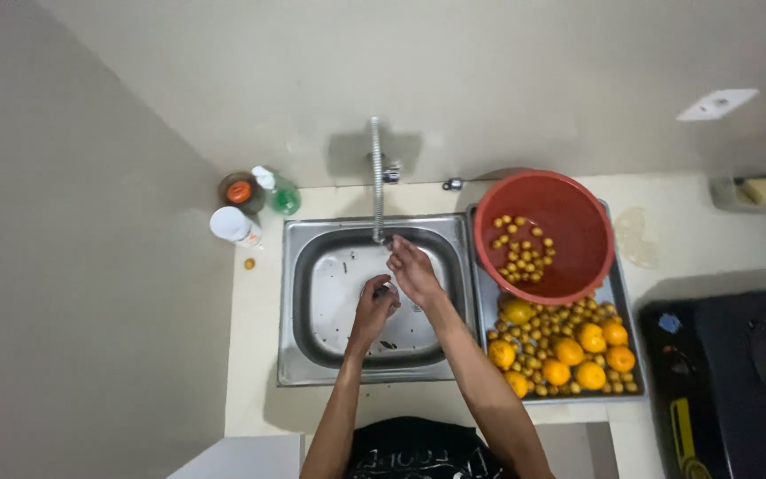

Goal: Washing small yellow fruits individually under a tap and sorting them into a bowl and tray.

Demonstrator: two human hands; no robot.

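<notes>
presently, far left on the counter: a cluster of three small bottles (248, 202). next, the rectangular stainless steel sink (299, 302); over its basin the left hand (374, 306) is curled, apparently around something small, unidentifiable. the right hand (414, 270) lies just beyond, under the slender metal tap (376, 177), fingers loosely bent; grasp cannot be told. right: round red plastic basin (569, 213), yellow fruit (569, 355).

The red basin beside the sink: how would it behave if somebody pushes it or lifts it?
The red basin seems to hold water and small yellow fruits, so it is probably heavy and may slosh. It looks like thin plastic, so its rim might flex. It sits on the steel drainboard, likely wet, so it may slide.
</notes>
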